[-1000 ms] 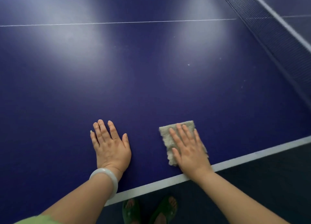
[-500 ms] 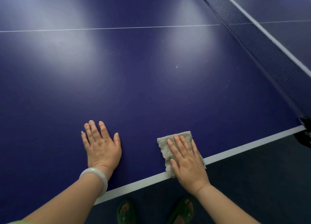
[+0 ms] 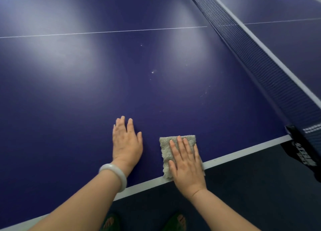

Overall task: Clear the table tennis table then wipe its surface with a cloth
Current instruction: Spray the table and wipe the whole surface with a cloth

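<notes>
On the near edge of the tabletop (image 3: 69, 126), the right hand (image 3: 186, 163) lay flat with its fingers straight and a little spread, pressing down on a grey folded cloth (image 3: 166, 149). It did not grip the cloth; the palm and fingers only covered its right part. The cloth sat on the blue surface, and its lower end reached over the white border line (image 3: 243, 154) at the edge. Just beside it, to the left and not touching it, the left hand (image 3: 126, 142) rested open on the bare blue surface, fingers straight and pointing away from the person. A pale bangle (image 3: 115, 174) circled the left wrist. Farther out, small white specks (image 3: 152, 72) lay on the surface, well apart from both hands. A thin white centre line (image 3: 104, 32) crossed the far part. At the right, the dark net (image 3: 260, 57) ran diagonally, with its black clamp (image 3: 302, 151) fixed at the table edge. Below the edge, two feet in green sandals (image 3: 175, 222) stood on the dark floor
</notes>
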A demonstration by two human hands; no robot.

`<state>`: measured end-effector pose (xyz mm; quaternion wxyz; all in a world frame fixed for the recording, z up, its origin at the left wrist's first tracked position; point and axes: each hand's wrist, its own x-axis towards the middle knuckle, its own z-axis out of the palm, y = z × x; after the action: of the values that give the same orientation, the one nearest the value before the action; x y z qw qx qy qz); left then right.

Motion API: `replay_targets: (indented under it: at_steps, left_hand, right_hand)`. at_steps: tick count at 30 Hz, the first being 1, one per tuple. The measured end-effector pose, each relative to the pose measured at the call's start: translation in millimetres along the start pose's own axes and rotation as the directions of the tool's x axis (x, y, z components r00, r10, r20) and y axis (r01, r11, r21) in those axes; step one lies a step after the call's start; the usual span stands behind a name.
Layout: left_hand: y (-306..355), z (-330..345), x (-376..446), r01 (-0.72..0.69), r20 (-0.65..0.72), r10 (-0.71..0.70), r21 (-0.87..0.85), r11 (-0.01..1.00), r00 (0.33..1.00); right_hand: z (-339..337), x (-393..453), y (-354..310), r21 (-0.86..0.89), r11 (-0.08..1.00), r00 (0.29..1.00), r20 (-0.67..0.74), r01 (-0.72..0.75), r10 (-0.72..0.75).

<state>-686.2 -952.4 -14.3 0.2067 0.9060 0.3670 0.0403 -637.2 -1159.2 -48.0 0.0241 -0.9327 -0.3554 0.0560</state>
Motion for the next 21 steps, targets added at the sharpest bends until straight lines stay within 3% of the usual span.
replay_targets:
  at_steps: [2, 4, 7, 9, 11, 13, 15, 17, 19, 21]
  left_hand:
    - [24.3, 18.2, 0.1, 0.081, 0.013, -0.081, 0.051, 0.995, 0.997]
    - [32.7, 34.0, -3.3, 0.131, -0.028, -0.128, 0.136, 0.982, 0.991]
    - [33.8, 45.2, -5.3, 0.153, -0.083, -0.138, 0.209, 0.966, 0.987]
    - [34.2, 48.2, -3.2, 0.164, -0.085, -0.148, 0.231, 0.959, 0.985]
    - [34.9, 49.3, -1.8, 0.171, -0.080, -0.155, 0.255, 0.952, 0.985]
    - [34.9, 49.6, -1.4, 0.178, -0.087, -0.160, 0.261, 0.949, 0.983]
    - [34.9, 49.6, -1.0, 0.183, -0.094, -0.164, 0.262, 0.947, 0.982]
    - [34.9, 49.6, -0.8, 0.184, -0.096, -0.164, 0.263, 0.947, 0.982]
    - [34.2, 49.6, -0.8, 0.183, -0.101, -0.162, 0.267, 0.946, 0.982]
    - [34.6, 50.0, -0.8, 0.186, -0.101, -0.163, 0.277, 0.943, 0.981]
  right_hand:
    - [-3.6, -1.6, 26.7, -0.009, 0.993, 0.992, 0.036, 0.119, -0.118]
    - [-7.0, 1.2, 67.7, -0.018, 0.993, 0.991, 0.055, 0.120, -0.119]
    - [-13.3, 16.4, 139.0, -0.016, 0.996, 0.996, 0.041, -0.082, 0.083]
    - [-20.8, 37.1, 173.6, 0.001, 0.953, 0.951, 0.071, -0.303, 0.302]
    - [-27.9, 63.4, 177.7, 0.033, 0.860, 0.858, 0.098, -0.509, 0.504]
    - [-32.5, 86.6, 151.1, 0.063, 0.832, 0.833, 0.101, -0.551, 0.544]
    - [-30.4, 96.4, 110.4, 0.080, 0.940, 0.941, 0.089, -0.332, 0.325]
    - [-25.0, 86.8, 77.3, 0.102, 0.995, 0.997, 0.068, 0.011, -0.018]
    - [-21.5, 65.3, 76.9, 0.085, 0.961, 0.961, 0.059, 0.265, -0.270]
    - [-19.6, 55.5, 114.0, 0.023, 0.913, 0.911, 0.059, 0.407, -0.408]
